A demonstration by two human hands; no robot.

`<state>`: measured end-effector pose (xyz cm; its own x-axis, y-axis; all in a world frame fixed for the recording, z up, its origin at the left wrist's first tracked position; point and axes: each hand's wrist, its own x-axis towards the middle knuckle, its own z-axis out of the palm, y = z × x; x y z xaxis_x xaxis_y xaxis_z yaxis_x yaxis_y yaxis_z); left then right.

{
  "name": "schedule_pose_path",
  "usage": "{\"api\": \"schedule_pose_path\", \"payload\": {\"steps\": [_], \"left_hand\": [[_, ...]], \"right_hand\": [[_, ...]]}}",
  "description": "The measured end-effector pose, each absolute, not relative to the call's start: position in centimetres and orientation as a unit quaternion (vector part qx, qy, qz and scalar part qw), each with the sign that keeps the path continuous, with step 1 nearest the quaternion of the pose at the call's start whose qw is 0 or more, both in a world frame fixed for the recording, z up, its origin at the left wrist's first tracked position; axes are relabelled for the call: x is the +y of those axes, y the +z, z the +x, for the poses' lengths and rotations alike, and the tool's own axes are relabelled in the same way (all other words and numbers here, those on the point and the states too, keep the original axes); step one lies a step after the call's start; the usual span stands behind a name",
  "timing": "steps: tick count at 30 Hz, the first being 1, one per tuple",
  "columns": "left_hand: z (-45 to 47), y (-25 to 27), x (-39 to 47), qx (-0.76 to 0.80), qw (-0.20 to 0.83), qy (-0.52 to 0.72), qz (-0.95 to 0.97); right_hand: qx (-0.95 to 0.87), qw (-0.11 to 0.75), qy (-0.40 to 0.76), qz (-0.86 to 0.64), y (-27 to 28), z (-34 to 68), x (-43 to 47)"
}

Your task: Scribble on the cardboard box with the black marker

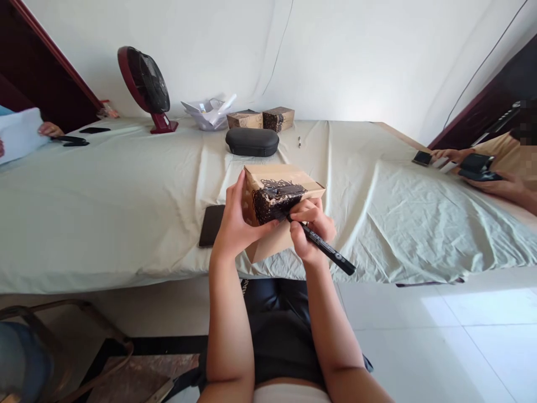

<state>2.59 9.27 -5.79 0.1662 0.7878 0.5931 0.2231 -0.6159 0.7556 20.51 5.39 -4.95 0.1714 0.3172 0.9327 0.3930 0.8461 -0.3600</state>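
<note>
My left hand [235, 221] grips a small brown cardboard box [282, 184] by its left side, tilted up off the table edge. Part of the box face is covered in black scribble. My right hand [312, 226] holds a black marker [325, 247] with its tip pressed on the blackened patch. A dark phone [211, 225] lies flat on the cloth just left of my left hand.
The table wears a pale green cloth [126, 196]. At the back stand a red fan [146, 84], a black oval case [252, 141], two small boxes [260, 118] and crumpled paper [208, 112]. Another person's hands hold a phone [478, 167] at right; a hand [50, 130] rests at far left.
</note>
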Motion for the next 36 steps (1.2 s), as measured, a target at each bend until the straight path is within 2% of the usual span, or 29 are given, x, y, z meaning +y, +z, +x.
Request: {"api": "schedule_pose_path", "payload": {"steps": [5,12,16,25,28,31,36], "left_hand": [[3.4,-7.1,10.4,0.345,0.288,0.564,0.693],[3.8,-9.9,12.5,0.34,0.357,0.604,0.626],[2.8,-11.1,13.1,0.336,0.37,0.606,0.619],[2.5,-10.7,12.6,0.352,0.365,0.618,0.601],[2.5,-10.5,12.3,0.357,0.368,0.619,0.595],[2.0,-10.3,12.2,0.354,0.368,0.613,0.603],[0.9,-10.1,11.8,0.319,0.333,0.622,0.633]], "right_hand": [[-0.699,0.676,0.009,-0.231,-4.3,19.3,4.4],[-0.537,0.793,0.093,-0.274,-4.6,20.3,3.9],[-0.517,0.793,0.144,-0.287,-4.6,24.1,5.0],[-0.5,0.679,0.354,-0.406,-7.1,30.4,4.9],[-0.477,0.655,0.387,-0.441,-7.5,30.8,5.2],[-0.47,0.618,0.37,-0.511,-8.5,31.1,6.0],[-0.491,0.366,0.207,-0.763,-11.6,30.3,8.1]]}}
